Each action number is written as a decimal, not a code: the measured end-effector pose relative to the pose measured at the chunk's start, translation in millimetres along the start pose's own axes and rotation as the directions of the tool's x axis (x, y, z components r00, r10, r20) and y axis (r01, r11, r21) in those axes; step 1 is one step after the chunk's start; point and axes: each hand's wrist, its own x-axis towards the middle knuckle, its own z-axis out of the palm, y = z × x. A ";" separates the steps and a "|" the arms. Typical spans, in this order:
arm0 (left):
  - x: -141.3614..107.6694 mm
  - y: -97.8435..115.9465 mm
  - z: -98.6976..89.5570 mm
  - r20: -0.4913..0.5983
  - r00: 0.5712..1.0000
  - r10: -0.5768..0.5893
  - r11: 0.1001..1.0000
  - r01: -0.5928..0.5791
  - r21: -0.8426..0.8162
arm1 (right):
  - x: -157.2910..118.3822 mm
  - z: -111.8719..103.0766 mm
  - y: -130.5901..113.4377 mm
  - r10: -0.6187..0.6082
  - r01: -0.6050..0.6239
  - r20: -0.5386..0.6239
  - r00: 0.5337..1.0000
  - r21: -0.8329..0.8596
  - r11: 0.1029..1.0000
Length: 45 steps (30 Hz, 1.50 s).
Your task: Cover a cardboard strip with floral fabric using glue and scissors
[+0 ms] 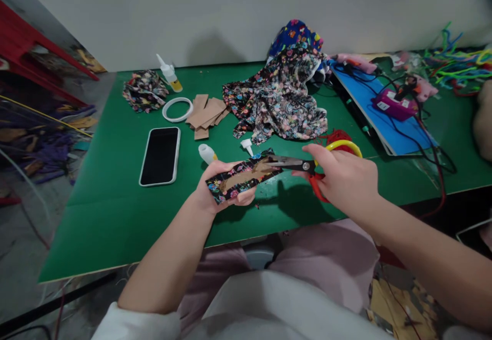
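Note:
My left hand (215, 186) grips a cardboard strip (246, 177) with black floral fabric folded over its edges, brown card showing down the middle. In my right hand (338, 173) are scissors (295, 165) with red and yellow handles. Their blades reach left over the right end of the fabric-covered strip; whether they are cutting into it I cannot tell. Just beyond my left hand lies a small white-and-yellow glue bottle (207, 153), partly hidden by the fingers. A white nozzle cap (247, 146) rests behind the strip.
On the green table (115, 217) are a phone (160, 156), a white ring (177, 109), brown card pieces (207, 112), another glue bottle (169, 73) and crumpled floral fabric (284, 99). Rightward are a blue folder (403, 132), a purple device (395, 104), cables and colourful pipe cleaners (457, 63).

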 end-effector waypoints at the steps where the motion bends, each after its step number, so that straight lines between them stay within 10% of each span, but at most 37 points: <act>1: 0.0 0.0 0.1 -0.002 1.000 0.001 1.000 -0.001 0.004 | 0.2 0.2 1.0 0.044 -0.044 0.009 0.999 0.041 0.998; 45: -2.4 -0.9 -0.1 -0.048 0.998 -0.039 0.999 0.038 -0.017 | 16.3 -13.4 -4.9 -0.151 0.180 0.346 0.926 -0.052 0.982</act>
